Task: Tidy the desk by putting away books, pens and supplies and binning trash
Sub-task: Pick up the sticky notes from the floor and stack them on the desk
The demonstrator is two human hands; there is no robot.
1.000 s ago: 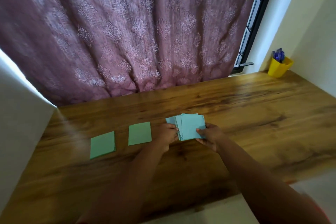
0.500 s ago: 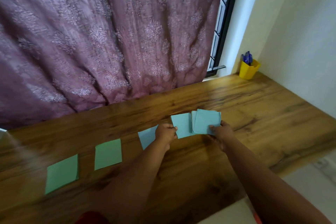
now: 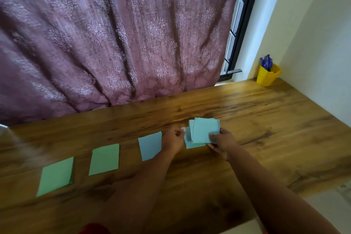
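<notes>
Purple patterned curtain (image 3: 117, 40) fills the back, black window frame (image 3: 245, 21) at its R edge. Wooden desk (image 3: 266, 129) spans the bottom half. On it, L to R in a row, each apart from the next: green sheet (image 3: 56, 175), green sheet (image 3: 104, 158), blue sheet (image 3: 150, 145). Stack of blue sheets (image 3: 204, 131) sits just R of that, slightly fanned, held at desk level. Right hand (image 3: 222, 142) grips stack's near-R corner, thumb on top, fingers curled under. Left hand (image 3: 173, 140) pinches a sheet edge at stack's L side, fingers curled; exact contact hard to tell. Far R corner: yellow cup (image 3: 266, 76) w/ blue pens (image 3: 266, 62) upright in it.
</notes>
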